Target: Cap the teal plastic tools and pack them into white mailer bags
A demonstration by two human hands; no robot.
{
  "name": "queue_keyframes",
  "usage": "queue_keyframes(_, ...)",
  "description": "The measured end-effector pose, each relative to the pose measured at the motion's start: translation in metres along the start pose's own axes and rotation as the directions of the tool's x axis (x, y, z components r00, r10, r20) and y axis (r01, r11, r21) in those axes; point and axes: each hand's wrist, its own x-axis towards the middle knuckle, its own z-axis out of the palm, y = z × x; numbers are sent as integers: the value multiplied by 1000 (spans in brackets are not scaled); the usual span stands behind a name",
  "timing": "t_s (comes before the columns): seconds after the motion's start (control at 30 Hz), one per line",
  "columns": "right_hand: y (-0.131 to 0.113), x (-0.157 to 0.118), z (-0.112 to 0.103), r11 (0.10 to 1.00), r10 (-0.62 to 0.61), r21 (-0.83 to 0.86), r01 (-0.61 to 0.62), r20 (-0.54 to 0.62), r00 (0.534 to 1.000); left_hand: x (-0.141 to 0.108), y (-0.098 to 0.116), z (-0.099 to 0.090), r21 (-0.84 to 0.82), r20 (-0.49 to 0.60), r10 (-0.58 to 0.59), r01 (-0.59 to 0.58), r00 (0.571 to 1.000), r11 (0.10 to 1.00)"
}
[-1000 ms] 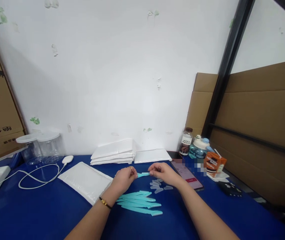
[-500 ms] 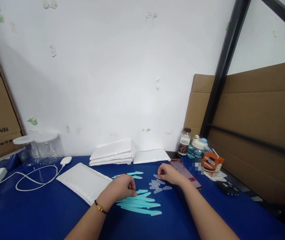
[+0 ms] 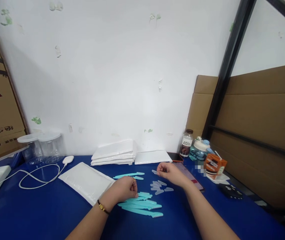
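The right hand point(image 3: 168, 172) pinched a translucent piece point(image 3: 154, 172) endwise, leaving its tip exposed; the left hand's point(image 3: 125, 189) grip at the teal tools point(image 3: 142, 210) was indeterminable.

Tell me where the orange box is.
In the head view, the orange box stands on the right side of the table, between the teal bottle and the black spotted object.

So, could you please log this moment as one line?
left hand: fingers at near razors, grip unclear | right hand: fingers on clear cap | loose caps: on table | far razors: beyond left hand
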Motion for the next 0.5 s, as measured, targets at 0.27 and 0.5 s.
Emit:
queue_keyframes(0.27,-6,-2,8,992,-33,121,19,114,993,13,-10,0,-137,-211,-13,-16,977,990)
queue_keyframes(0.5,-6,-1,15,997,-27,75,17,123,992,11,-5,-4,-149,-254,-4,-35,967,988)
